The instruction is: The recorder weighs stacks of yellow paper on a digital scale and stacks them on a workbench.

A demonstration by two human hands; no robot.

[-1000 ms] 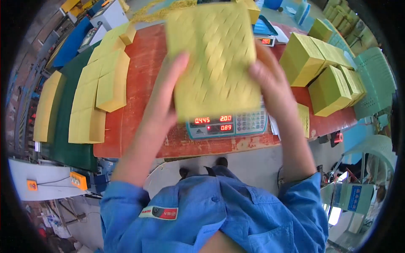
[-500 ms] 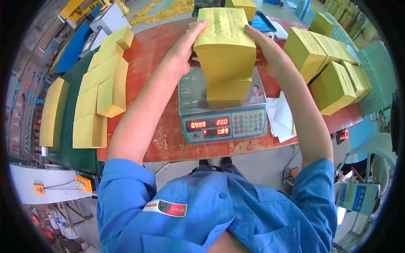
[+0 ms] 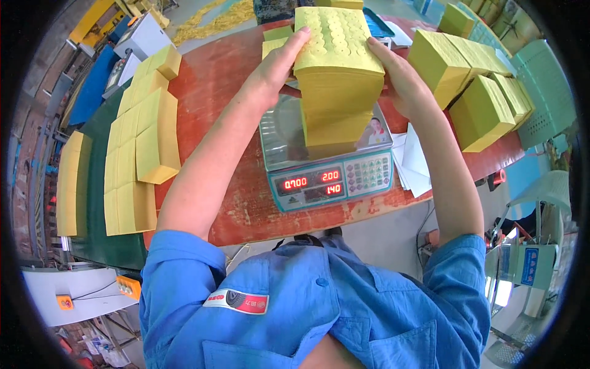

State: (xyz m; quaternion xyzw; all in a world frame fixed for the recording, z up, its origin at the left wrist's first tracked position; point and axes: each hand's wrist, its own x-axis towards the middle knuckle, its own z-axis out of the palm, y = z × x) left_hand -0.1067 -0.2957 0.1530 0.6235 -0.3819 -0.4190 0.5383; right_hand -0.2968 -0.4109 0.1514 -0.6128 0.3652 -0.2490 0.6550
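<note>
Between my two hands stands a tall stack of yellow paper point(image 3: 341, 92), its top sheet marked with rows of punched round shapes. My left hand point(image 3: 276, 69) presses its left side, thumb on the top edge. On the opposite side my right hand point(image 3: 402, 77) is placed likewise, thumb at the upper right corner; the other fingers of both hands are mostly hidden. Below, the stack's lower end appears to meet the metal pan of a digital scale point(image 3: 369, 178), whose red display is lit and whose keypad faces me. Loose white sheets point(image 3: 415, 165) lie right of the scale.
Yellow paper stacks point(image 3: 157, 132) line the left of the worn red table point(image 3: 212, 80), and others point(image 3: 439, 64) stand at its right. A green surface point(image 3: 98, 184) adjoins on the left. Near the far edge sits a blue tray point(image 3: 378, 26). Someone in patterned clothing point(image 3: 276, 11) is beyond.
The red figures on the scale's display have changed to higher values. Hands and paper stack have shifted slightly right in the picture, along with a small shift of the whole view.
</note>
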